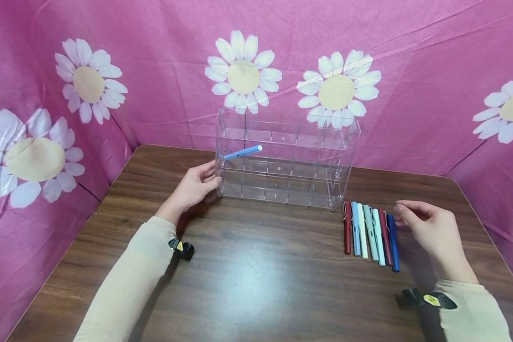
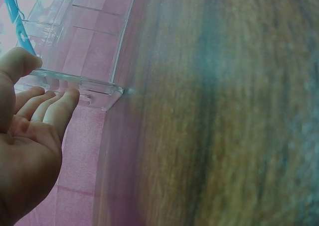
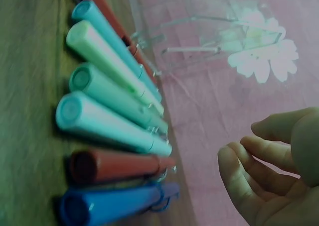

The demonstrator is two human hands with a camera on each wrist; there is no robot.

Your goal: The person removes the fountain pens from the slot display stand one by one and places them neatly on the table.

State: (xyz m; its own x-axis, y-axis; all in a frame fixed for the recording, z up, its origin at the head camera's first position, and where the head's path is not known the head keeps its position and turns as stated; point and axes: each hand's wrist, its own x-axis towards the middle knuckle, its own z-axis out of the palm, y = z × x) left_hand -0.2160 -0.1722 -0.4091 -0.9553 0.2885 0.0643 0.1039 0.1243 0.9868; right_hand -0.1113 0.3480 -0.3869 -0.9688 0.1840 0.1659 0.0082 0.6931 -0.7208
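My left hand (image 1: 195, 184) holds the left side panel of a clear plastic rack (image 1: 278, 195), with the thumb at its front edge and the fingers along its outer face. A light blue pen (image 1: 242, 152) lies slanted in the leftmost part of the rack, its pale end toward the right. Beside the dark blue pen (image 1: 393, 242), my right hand (image 1: 436, 232) hovers with its fingers loosely bent and nothing between them. That pen is the rightmost in a row of several capped pens, which includes a pale cream pen (image 1: 362, 231) and a dark red pen (image 1: 347, 228) at the left end.
The rack has stepped tiers split into small compartments and stands toward the back of the brown wooden table (image 1: 248, 275). A pink cloth (image 1: 166, 71) with large white flowers hangs behind and at the sides. Each wrist wears a black strap.
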